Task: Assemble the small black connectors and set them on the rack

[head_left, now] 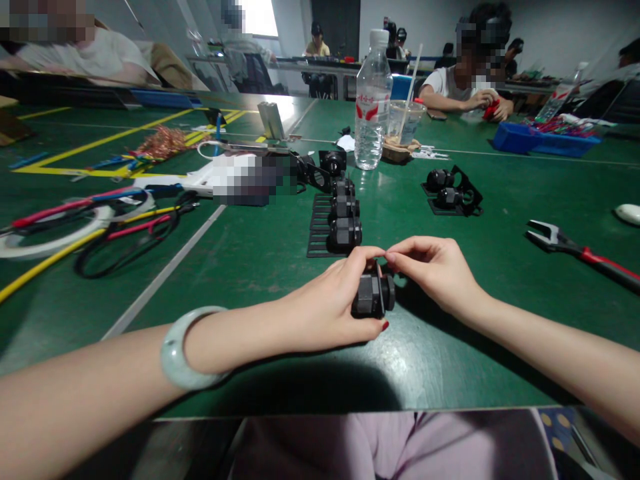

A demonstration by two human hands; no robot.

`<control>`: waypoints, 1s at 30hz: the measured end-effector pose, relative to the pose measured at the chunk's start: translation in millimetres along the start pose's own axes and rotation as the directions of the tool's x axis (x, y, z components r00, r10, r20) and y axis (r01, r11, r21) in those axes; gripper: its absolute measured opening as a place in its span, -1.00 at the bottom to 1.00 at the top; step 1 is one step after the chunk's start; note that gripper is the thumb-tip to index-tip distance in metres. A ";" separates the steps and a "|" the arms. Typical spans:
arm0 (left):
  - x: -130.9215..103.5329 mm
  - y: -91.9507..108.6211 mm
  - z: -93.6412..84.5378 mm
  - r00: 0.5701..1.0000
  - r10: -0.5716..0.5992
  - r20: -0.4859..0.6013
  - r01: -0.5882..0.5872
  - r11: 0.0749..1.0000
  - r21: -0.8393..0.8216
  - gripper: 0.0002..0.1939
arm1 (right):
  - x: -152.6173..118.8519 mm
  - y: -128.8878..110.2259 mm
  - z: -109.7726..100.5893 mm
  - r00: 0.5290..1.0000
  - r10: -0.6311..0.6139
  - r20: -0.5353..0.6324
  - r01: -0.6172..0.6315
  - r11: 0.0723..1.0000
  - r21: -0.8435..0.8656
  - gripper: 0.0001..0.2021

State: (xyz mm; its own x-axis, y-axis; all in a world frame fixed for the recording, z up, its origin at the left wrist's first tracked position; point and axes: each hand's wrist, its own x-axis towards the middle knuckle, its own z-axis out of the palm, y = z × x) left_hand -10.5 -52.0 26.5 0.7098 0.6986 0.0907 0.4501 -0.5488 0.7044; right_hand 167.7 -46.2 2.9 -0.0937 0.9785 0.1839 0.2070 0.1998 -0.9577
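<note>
My left hand (345, 293) is closed around a black cable gland (369, 295), thumb below and fingers over the top. A thin black plate stands across the gland, with a round nut end sticking out to the right. The fingertips of my right hand (434, 270) are pinched together against my left fingertips, just above the plate's edge. Whether something small sits in that pinch is hidden. Beyond my left hand, several like black glands (345, 235) stand in a row on slotted black plates. A further pair of black glands (449, 197) on a bracket lies at the right.
Pliers (550, 237) with red-black handles lie at right. A water bottle (369, 127) and plastic cup (403, 123) stand behind the row. Coloured cables (95, 200) and copper wire (163, 143) cover the left side. A blue tray (565, 145) is near a seated person (445, 87).
</note>
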 end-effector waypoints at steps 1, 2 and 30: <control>0.0 0.0 0.0 1.000 0.002 0.000 -0.002 1.000 -0.002 -0.35 | 0.1 -0.1 0.2 1.000 0.000 -0.002 0.000 1.000 0.005 -0.82; 0.0 0.0 0.0 1.000 0.004 0.000 -0.004 1.000 -0.003 -0.35 | 0.2 -0.2 0.4 1.000 0.000 -0.003 0.000 1.000 0.012 -0.82; 1.2 -0.7 0.9 1.000 0.017 0.003 -0.017 1.000 -0.001 -0.34 | 3.0 2.3 4.6 0.998 0.025 -0.049 -0.022 0.998 0.057 -0.91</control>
State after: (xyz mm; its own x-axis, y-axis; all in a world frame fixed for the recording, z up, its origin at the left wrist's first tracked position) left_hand -9.5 -51.1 25.5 0.7190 0.6878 0.1000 0.4376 -0.5598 0.7037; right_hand 163.5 -43.1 0.2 -0.0407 0.9845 0.1706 0.1535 0.1749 -0.9725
